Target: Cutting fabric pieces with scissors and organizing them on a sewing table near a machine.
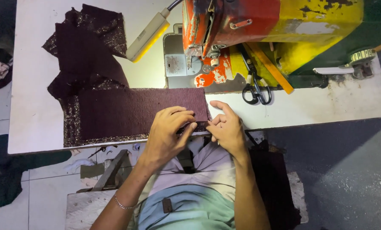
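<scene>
Pinching maroon fabric strip (139,111) edge: left hand (167,132) & right hand (225,127).

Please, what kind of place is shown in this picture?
Most likely a tailoring or garment workshop. A worn sewing machine painted red and yellow stands on a white table, black scissors lie beside it, and both hands, left and right, handle a dark maroon fabric piece.

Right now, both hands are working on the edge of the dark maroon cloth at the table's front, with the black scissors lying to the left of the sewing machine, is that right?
Not quite: the head view shows the black scissors lying to the right of the sewing machine's needle, beside a yellow ruler. The rest holds: the left hand and right hand are at the dark maroon cloth's front edge.
</scene>
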